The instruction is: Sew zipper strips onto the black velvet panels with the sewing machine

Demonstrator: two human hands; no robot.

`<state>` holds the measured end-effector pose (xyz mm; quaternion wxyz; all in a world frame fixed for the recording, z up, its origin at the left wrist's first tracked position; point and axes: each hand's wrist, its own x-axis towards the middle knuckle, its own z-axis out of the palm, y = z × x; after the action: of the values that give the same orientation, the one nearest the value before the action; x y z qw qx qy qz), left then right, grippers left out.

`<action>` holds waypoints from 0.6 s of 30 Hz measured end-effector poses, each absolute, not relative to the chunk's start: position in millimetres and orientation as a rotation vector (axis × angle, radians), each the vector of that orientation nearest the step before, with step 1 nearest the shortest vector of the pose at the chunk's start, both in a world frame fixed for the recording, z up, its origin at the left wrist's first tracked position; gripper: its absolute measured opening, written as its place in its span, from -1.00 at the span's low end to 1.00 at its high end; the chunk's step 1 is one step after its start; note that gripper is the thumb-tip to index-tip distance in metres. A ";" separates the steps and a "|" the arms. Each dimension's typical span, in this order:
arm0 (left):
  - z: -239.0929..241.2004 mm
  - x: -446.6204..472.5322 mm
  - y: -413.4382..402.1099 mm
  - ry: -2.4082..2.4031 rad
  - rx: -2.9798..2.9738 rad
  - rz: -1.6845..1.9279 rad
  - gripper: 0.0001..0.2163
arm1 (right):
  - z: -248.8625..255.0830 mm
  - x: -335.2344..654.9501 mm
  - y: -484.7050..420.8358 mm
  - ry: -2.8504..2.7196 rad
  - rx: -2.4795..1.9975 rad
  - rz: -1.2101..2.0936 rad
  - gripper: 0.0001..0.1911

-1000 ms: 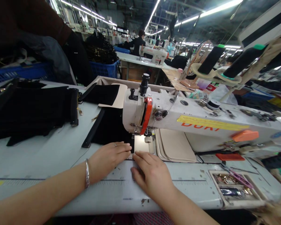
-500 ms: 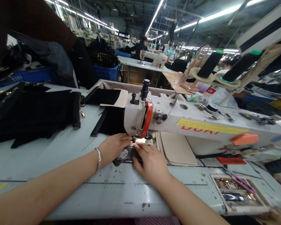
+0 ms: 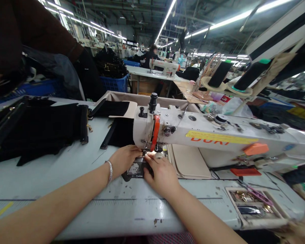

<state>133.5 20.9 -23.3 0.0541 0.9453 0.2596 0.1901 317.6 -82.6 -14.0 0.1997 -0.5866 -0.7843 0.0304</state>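
Both hands meet at the needle of a white sewing machine [image 3: 208, 135]. My left hand [image 3: 123, 158], a silver bracelet on its wrist, curls its fingers against the left side of a small dark opening [image 3: 136, 168] in the machine bed under the presser foot. My right hand [image 3: 161, 174] lies over the opening's right side, fingers bent and pressed down toward the needle. What the fingertips pinch is hidden. Black fabric pieces [image 3: 122, 132] lie just behind the needle.
A stack of black fabric [image 3: 38, 130] with zippers covers the table's left. Beige pieces [image 3: 188, 162] lie under the machine arm. A tray of small metal parts [image 3: 254, 203] sits at the right front. Thread cones [image 3: 251, 74] stand behind. Another person's dark sleeve [image 3: 27, 30] is upper left.
A second ago both hands lay flat on the closed bed plate; since then the plate area has become a dark opening and the fingers have curled in closer under the needle.
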 end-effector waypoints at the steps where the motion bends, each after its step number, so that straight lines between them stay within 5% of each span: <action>1: -23.6 133.3 20.9 0.796 2.865 0.580 -0.77 | -14.0 317.4 -83.1 -2.190 -1.641 0.085 -0.59; 18: -20.0 126.3 12.3 0.882 2.839 0.703 -0.78 | -18.6 315.0 -89.8 -2.111 -1.572 0.008 -0.58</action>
<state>126.3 12.3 -20.0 0.0433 0.9285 0.2883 0.2299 315.0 -89.8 -18.6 0.2520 -0.5779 -0.7762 0.0031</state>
